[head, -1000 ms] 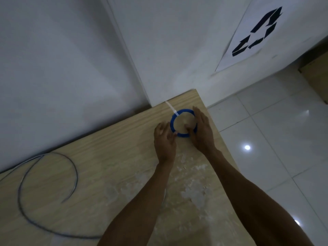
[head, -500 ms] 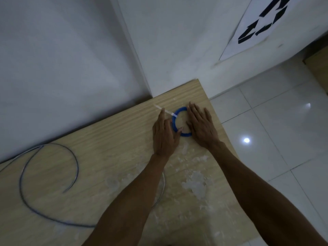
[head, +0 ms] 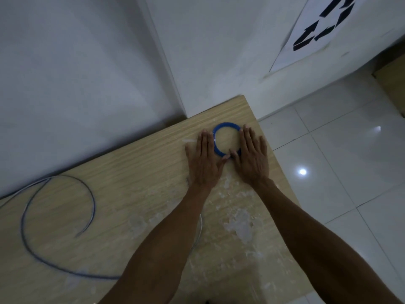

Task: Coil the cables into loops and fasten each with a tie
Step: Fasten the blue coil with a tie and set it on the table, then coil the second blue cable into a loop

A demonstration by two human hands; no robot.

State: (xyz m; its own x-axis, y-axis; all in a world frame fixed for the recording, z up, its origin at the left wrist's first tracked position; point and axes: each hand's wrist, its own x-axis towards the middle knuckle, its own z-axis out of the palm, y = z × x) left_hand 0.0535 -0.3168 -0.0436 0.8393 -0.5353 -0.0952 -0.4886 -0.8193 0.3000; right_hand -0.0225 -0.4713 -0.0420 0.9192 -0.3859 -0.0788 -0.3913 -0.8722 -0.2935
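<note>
Both hands lie flat on the table, fingers straight and together, gripping nothing. The left hand rests along one side of the blue coil, the right hand along the other, and the thumbs nearly meet at the coil's near edge. So the coil sits framed between the two hands, close to the far corner. A white tie shows on the coil just beside the left fingers; whether it is cinched tight I cannot tell.

If it isn't, I'd expect the loops to spring apart once the palms lift. The table edge runs just past the right hand, so a careless nudge that way could send the coil to the floor. Well off to the left of the left hand, the grey cable sprawls uncoiled, and part of it runs beneath the left forearm; pulling back could drag or snag it.
</note>
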